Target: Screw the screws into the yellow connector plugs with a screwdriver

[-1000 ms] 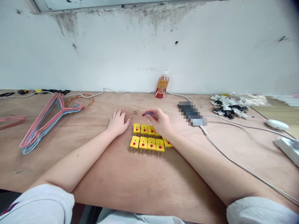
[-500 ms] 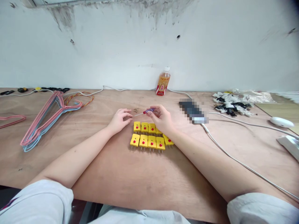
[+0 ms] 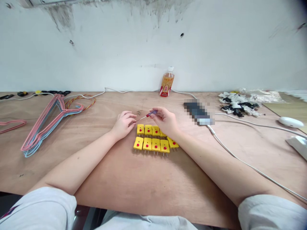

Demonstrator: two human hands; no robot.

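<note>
Several yellow plug blocks [image 3: 153,140] with red dots lie in two rows on the wooden table [image 3: 134,179]. Just behind them my right hand [image 3: 165,123] pinches a small screwdriver [image 3: 148,115] with a red and purple handle, its thin tip pointing left. My left hand [image 3: 123,124] sits curled beside the rows, thumb and fingertips pinched together at the screwdriver's tip; whatever they hold is too small to make out. A few tiny screws [image 3: 139,112] lie on the table right behind the hands.
Pink and blue wire hangers [image 3: 45,123] lie at the left. A drink bottle [image 3: 167,83] stands at the wall. A phone [image 3: 198,112] with a white cable [image 3: 240,159], a heap of black and white parts [image 3: 237,107] and a white mouse [image 3: 290,121] are on the right.
My left hand has lifted from lying flat and pinched its fingers at the screwdriver's tip. My right hand has tilted the screwdriver down toward it.
</note>
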